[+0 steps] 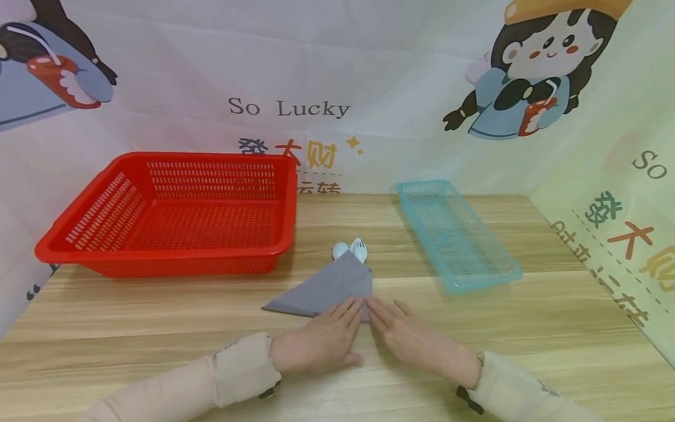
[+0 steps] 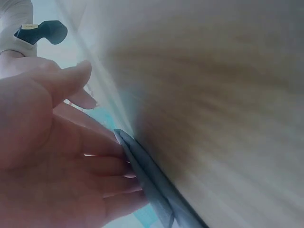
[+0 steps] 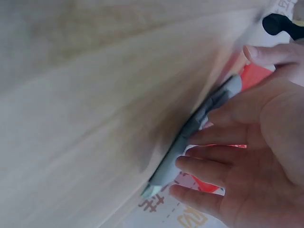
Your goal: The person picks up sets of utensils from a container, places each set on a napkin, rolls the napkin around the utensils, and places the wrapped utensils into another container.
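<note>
A grey cloth napkin (image 1: pixel 332 286), folded to a pointed shape, lies on the table. From under its far corner stick out the white heads of a spoon (image 1: pixel 340 250) and a fork (image 1: pixel 359 250); their handles are hidden by the cloth. My left hand (image 1: pixel 323 341) rests its straight fingers on the near right part of the napkin. Beside it, my right hand (image 1: pixel 408 340) touches the napkin's right edge with extended fingertips. In the left wrist view the napkin's folded layers (image 2: pixel 156 190) run along under the fingers. The right wrist view shows its rolled-looking edge (image 3: pixel 183 142) at the fingertips.
A red plastic basket (image 1: pixel 211 255) stands at the left rear of the wooden table (image 1: pixel 184 328). At the right rear is a shallow light-blue basket (image 1: pixel 482 281). Behind them hangs a printed white cloth (image 1: pixel 379 135), with another stretch of it along the right side.
</note>
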`<state>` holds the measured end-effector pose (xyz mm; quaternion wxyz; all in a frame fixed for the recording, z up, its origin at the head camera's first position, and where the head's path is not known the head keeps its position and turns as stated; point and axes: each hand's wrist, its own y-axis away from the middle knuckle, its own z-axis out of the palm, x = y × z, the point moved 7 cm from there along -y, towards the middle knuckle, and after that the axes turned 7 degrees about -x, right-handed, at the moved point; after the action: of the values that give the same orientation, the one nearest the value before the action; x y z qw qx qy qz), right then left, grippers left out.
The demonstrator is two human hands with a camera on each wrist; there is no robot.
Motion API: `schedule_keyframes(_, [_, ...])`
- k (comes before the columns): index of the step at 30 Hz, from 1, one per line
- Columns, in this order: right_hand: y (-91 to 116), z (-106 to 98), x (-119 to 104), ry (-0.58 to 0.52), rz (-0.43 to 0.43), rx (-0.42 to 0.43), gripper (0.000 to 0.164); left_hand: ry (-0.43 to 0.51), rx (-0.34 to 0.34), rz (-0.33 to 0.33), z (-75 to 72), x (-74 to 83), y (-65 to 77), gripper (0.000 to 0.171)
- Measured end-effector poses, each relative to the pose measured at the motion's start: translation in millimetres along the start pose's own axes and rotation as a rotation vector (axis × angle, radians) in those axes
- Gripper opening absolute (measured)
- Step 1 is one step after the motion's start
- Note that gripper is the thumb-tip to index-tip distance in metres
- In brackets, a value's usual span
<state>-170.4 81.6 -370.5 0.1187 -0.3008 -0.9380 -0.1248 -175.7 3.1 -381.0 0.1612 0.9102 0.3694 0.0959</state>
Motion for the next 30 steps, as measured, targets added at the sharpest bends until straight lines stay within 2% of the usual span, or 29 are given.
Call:
schedule_keyframes(5, [-2, -2, 7, -0.064, 0.03, 0.019, 0.044, 0.003, -0.001, 0.001, -2.5, -0.3, 0.1, 0.073])
schedule_keyframes(8, [-3, 0, 5, -0.076, 0.0, -0.007, 0.047, -0.005, 0.007, 0.003, -3.7, -0.7, 0.9, 0.074])
schedule_keyframes(13, [-5, 3, 2, -0.083, -0.038, -0.047, 0.047, 0.043, -0.01, -0.021, -1.5, -4.6, 1.9, 0.077])
schedule_keyframes(22, [-13, 11, 15, -0.205, 0.058, -0.121, 0.051, 0.036, -0.016, -0.013, -1.0, -7.7, -0.9, 0.076])
schedule_keyframes(26, [-12, 11, 14, -0.164, 0.058, -0.132, 0.05, 0.022, 0.004, -0.01, -2.9, -9.4, -2.1, 0.076])
schedule_keyframes(30, [-7, 9, 3, -0.132, 0.035, -0.119, 0.047, 0.031, -0.01, -0.026, -1.1, -11.1, -2.9, 0.078])
